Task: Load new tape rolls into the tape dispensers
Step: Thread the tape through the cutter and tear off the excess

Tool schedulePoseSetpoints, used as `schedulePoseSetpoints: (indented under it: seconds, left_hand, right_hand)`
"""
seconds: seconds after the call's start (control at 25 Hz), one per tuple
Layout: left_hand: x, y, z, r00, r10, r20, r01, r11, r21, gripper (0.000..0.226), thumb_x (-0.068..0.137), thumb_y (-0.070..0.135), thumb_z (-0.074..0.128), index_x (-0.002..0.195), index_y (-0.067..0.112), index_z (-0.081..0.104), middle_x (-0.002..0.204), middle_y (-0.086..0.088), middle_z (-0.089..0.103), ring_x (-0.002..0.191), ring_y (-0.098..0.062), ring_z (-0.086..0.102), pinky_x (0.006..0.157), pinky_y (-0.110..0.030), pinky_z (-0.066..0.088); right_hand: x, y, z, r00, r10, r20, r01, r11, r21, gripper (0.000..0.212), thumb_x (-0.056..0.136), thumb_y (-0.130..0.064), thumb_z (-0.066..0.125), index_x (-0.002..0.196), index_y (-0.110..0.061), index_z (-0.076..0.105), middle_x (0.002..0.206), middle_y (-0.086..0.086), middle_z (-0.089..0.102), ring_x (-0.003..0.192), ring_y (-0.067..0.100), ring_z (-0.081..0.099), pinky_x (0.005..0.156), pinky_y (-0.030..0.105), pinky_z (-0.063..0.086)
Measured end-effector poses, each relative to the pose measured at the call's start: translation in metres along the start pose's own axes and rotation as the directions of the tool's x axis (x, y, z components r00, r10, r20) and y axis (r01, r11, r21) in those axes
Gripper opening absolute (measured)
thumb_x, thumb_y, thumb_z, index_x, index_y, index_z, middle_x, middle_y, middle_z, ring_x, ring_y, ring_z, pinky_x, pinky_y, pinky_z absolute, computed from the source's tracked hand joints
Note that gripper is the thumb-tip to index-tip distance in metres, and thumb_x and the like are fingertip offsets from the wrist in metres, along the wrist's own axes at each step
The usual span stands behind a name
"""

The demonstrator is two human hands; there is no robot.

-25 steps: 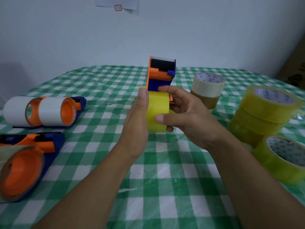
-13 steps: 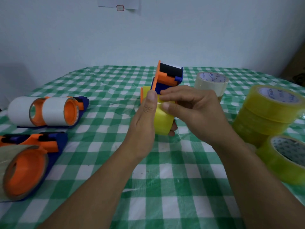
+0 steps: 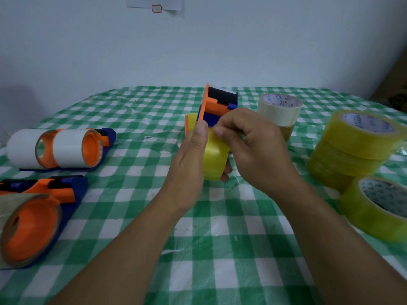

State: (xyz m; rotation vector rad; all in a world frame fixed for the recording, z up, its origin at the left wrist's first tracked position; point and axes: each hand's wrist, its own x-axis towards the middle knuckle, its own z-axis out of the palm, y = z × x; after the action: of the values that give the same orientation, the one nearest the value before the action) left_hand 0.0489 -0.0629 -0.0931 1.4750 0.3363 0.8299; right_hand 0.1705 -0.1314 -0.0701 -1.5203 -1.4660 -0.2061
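Near left, on the table [image 3: 220, 260]: 1 loaded dispenser [image 3: 28, 227] on its side, clear tape on an orange hub. Near right: 1 spare roll [image 3: 374, 208], yellow, lying flat.

Middle: both hands are up off the table, working 1 blue-and-orange dispenser [image 3: 218, 104] with a yellow roll [image 3: 214, 159] on it. The left hand [image 3: 189, 164] wraps the roll from the left, thumb laid up its near face, fingertips showing under its right edge. The right hand [image 3: 253, 150] is curled, thumb and forefinger pinched at the top of the roll. Whether the tape end is caught between them, I cannot tell. Judgement: the step in hand is finding the free end to thread it toward the cutter.

Handling, judged: the roll is light, stiff across the core and slick on the outer wrap. Grip it by the flat sides or through the hub. The film is thin and will cling to itself.

Left middle: 2 white rolls [image 3: 59, 148] on a second loaded dispenser [image 3: 108, 134]. Right: a stack of yellow rolls [image 3: 356, 146]. Far: a beige roll [image 3: 279, 111] on a brown roll [image 3: 288, 132].
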Motion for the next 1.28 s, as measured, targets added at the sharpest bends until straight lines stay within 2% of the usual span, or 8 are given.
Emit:
schedulePoseSetpoints:
  seconds: [0.2,0.32,0.4,0.56,0.76,0.92,1.12,1.28]
  left_hand:
    - [0.000,-0.006,0.002,0.999,-0.046,0.025,0.046,0.999,0.004,0.023,0.101,0.025,0.056,0.115,0.008,0.057,0.083,-0.006,0.067,0.066,-0.020,0.066,0.058,-0.036,0.057]
    - [0.000,-0.008,0.002,0.999,-0.044,0.029,0.044,0.999,-0.004,0.021,0.103,0.019,0.050,0.116,0.004,0.056,0.081,-0.007,0.066,0.064,-0.020,0.065,0.056,-0.037,0.056]
    - [0.000,-0.008,0.003,0.998,-0.024,0.056,0.026,0.999,-0.028,0.018,0.102,0.015,0.050,0.114,0.002,0.055,0.074,-0.008,0.065,0.061,-0.020,0.064,0.054,-0.035,0.055]
    - [0.001,-0.008,0.002,0.997,-0.038,0.072,0.045,0.994,-0.097,0.029,0.089,0.021,0.054,0.112,0.004,0.055,0.070,-0.005,0.066,0.060,-0.020,0.065,0.053,-0.034,0.055]
    - [0.000,-0.007,-0.002,0.993,-0.036,0.108,0.048,0.992,-0.114,0.032,0.081,0.012,0.050,0.112,0.005,0.058,0.069,-0.011,0.066,0.061,-0.021,0.064,0.055,-0.033,0.054]
    - [0.001,-0.005,-0.002,0.995,-0.001,0.098,0.013,0.992,-0.127,0.036,0.079,0.008,0.047,0.112,0.006,0.059,0.069,-0.015,0.065,0.060,-0.022,0.062,0.056,-0.033,0.054]
    - [0.003,-0.003,-0.001,1.000,0.005,0.001,-0.005,0.991,-0.137,0.034,0.093,0.028,0.061,0.115,0.002,0.057,0.075,-0.011,0.066,0.062,-0.021,0.064,0.057,-0.036,0.057]
    - [0.008,-0.008,-0.004,1.000,-0.016,-0.005,0.015,0.988,-0.156,0.024,0.100,0.011,0.053,0.120,-0.002,0.054,0.077,-0.010,0.064,0.060,-0.020,0.063,0.055,-0.033,0.055]
  right_hand:
    - [0.001,0.002,-0.008,0.997,0.080,0.013,-0.079,0.997,-0.018,0.012,0.100,-0.022,0.058,0.092,-0.016,0.064,0.079,-0.002,0.066,0.071,0.016,0.058,0.064,0.044,0.050]
    - [0.004,0.000,-0.013,0.993,0.114,0.035,-0.113,0.993,-0.043,0.012,0.101,-0.022,0.057,0.091,-0.018,0.061,0.081,-0.005,0.069,0.074,0.016,0.064,0.069,0.045,0.054]
    - [0.009,-0.001,-0.018,0.977,0.209,0.028,-0.211,0.975,0.071,0.016,0.104,-0.020,0.054,0.088,-0.024,0.057,0.084,-0.007,0.071,0.077,0.010,0.070,0.074,0.047,0.058]
    - [0.014,-0.006,-0.019,0.969,0.235,0.073,-0.240,0.968,0.077,0.017,0.105,-0.023,0.051,0.088,-0.025,0.054,0.087,-0.008,0.073,0.080,0.004,0.071,0.078,0.046,0.059]
    - [0.028,-0.013,-0.027,0.960,0.256,0.109,-0.267,0.960,0.091,0.018,0.106,-0.023,0.050,0.088,-0.026,0.051,0.092,-0.006,0.070,0.079,0.008,0.072,0.070,0.046,0.062]
    - [0.045,-0.016,-0.034,0.982,0.172,0.073,-0.157,0.972,-0.175,0.013,0.102,-0.028,0.054,0.091,-0.022,0.056,0.091,-0.006,0.064,0.080,0.014,0.061,0.075,0.041,0.051]
    - [0.072,-0.019,-0.035,0.965,0.202,0.166,-0.168,0.965,-0.199,0.015,0.099,-0.028,0.058,0.088,-0.020,0.063,0.085,-0.003,0.070,0.083,0.020,0.064,0.080,0.049,0.053]
    - [0.089,-0.018,-0.041,0.924,0.226,0.308,-0.147,0.954,-0.260,0.015,0.098,-0.026,0.061,0.086,-0.019,0.065,0.082,-0.005,0.071,0.082,0.019,0.068,0.084,0.050,0.055]
